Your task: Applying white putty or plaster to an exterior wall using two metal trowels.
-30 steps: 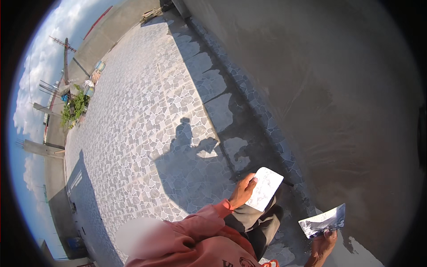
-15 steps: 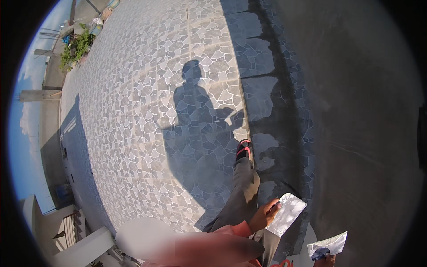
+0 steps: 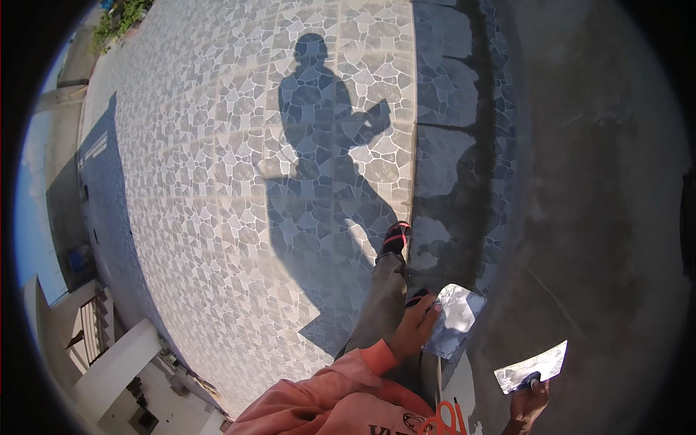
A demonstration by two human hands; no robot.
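Note:
My left hand (image 3: 415,325) is closed at the edge of a flat rectangular steel trowel (image 3: 455,313) with rounded corners; its handle is hidden under the fingers. Sunlight glints off the blade. Lower right, my right hand (image 3: 529,403) is wrapped round the dark handle of a smaller steel trowel (image 3: 533,366), whose wide, slightly flared blade points up and faces me. The two trowels are apart. Neither blade clearly touches the grey wall (image 3: 602,217) at the right.
Stone-patterned tiles (image 3: 217,167) cover the floor, with my shadow on them. A wet, dark strip (image 3: 464,167) runs along the wall's foot. My foot in a black and red shoe (image 3: 394,238) stands beside that strip. A white curved ledge (image 3: 119,362) is at lower left.
The view has shifted, with the floor shadow now higher. My left hand and its trowel sit a little higher and further left; the right hand shows more fully, its trowel slightly higher.

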